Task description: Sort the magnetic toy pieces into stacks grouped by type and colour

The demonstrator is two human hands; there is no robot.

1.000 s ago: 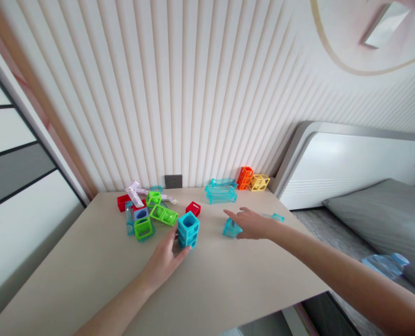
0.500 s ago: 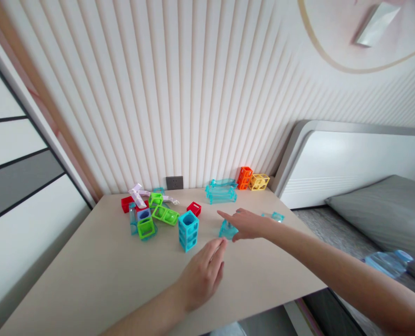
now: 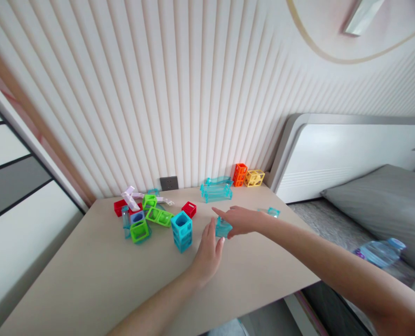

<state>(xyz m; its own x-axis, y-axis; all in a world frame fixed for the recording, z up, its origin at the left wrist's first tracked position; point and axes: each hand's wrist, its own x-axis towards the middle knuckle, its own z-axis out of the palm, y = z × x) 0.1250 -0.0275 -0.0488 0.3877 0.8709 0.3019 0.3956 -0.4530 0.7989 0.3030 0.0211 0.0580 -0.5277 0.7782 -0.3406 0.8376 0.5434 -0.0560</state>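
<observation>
A translucent teal toy piece (image 3: 223,228) is low over the desk between my two hands. My right hand (image 3: 240,219) holds its right side, index finger stretched out past it and the other fingers partly hidden. My left hand (image 3: 208,252) is at the piece's left side, fingers extended and thumb apart; whether it touches the piece I cannot tell. Just left of that hand stands an upright blue tower of building blocks (image 3: 182,231). Behind the tower lies a red block (image 3: 189,209).
Green blocks (image 3: 159,216), red blocks and lilac pieces (image 3: 130,199) lie heaped at left. By the wall are teal rail-like pieces (image 3: 216,191), an orange block tower (image 3: 240,175) and yellow blocks (image 3: 254,178). Another teal piece (image 3: 273,212) lies right. A bottle (image 3: 380,252) is beyond the desk.
My left hand has moved forward to the side of the teal piece, its thumb now spread from the fingers. My right hand stays around the piece. The view has shifted slightly.
</observation>
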